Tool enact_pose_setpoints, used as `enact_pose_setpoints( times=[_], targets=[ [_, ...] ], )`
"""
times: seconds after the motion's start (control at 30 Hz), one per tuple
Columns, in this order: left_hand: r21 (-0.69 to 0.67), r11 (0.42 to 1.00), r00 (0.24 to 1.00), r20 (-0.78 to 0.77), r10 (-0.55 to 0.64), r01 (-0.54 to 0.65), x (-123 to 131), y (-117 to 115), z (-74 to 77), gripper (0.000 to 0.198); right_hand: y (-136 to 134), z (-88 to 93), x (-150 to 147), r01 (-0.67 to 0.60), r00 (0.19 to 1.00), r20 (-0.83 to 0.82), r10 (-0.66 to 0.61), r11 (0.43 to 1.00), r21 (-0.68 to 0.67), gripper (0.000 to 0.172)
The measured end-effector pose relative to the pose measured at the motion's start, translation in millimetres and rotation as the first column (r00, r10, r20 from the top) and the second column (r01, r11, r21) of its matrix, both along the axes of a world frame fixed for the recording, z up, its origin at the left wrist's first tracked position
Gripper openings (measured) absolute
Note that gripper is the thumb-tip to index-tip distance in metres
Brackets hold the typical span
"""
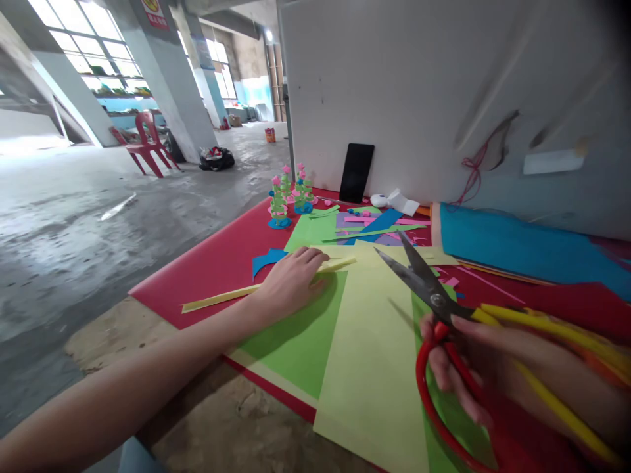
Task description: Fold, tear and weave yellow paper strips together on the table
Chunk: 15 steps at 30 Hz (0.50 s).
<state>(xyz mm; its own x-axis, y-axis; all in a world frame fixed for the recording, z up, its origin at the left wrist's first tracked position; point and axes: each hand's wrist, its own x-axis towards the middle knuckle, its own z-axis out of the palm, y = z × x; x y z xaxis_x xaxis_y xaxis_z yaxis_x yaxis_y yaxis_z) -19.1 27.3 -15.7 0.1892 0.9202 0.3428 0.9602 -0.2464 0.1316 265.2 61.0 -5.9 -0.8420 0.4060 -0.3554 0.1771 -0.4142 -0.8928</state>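
Note:
My left hand (pixel 290 282) is closed over a narrow yellow paper strip (pixel 221 297), whose ends stick out on both sides of the hand. Under it lies a green paper sheet (pixel 296 355). A large pale yellow sheet (pixel 369 368) overlaps the green one, in front of me. My right hand (pixel 473 368) grips scissors (pixel 436 300) with red and yellow handles. Their blades are a little apart and point up and left above the pale yellow sheet. Part of that hand is hidden by the handles.
Small paper ornaments (pixel 279 203) stand at the back left on a red covering (pixel 207 269). Behind are paper scraps (pixel 374 226), a black phone (pixel 357 172) leaning on the wall, and a blue sheet stack (pixel 517 246) at right. A red chair (pixel 148 144) stands away on the floor.

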Motion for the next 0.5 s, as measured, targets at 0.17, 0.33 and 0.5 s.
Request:
enact_pose_setpoints(
  times=[0.17, 0.33, 0.5],
  targets=[
    [-0.065, 0.997, 0.999, -0.014, 0.036, -0.037, -18, 11, -8.6, 0.023, 9, 4.0, -7, 0.128, 0.982, -0.117, -0.148, 0.979, -0.158, 0.034],
    [-0.049, 0.998, 0.998, 0.023, 0.05, -0.049, -19, 8, -6.5, 0.023, 8, 9.6, -7, 0.116, 0.983, -0.122, -0.138, 0.978, -0.176, 0.035],
    [-0.02, 0.996, 0.994, 0.064, 0.09, -0.089, -13, 5, -3.9, 0.02, 3, 7.3, -5, -0.013, 0.998, -0.067, -0.001, 0.977, -0.214, 0.036]
  ],
)
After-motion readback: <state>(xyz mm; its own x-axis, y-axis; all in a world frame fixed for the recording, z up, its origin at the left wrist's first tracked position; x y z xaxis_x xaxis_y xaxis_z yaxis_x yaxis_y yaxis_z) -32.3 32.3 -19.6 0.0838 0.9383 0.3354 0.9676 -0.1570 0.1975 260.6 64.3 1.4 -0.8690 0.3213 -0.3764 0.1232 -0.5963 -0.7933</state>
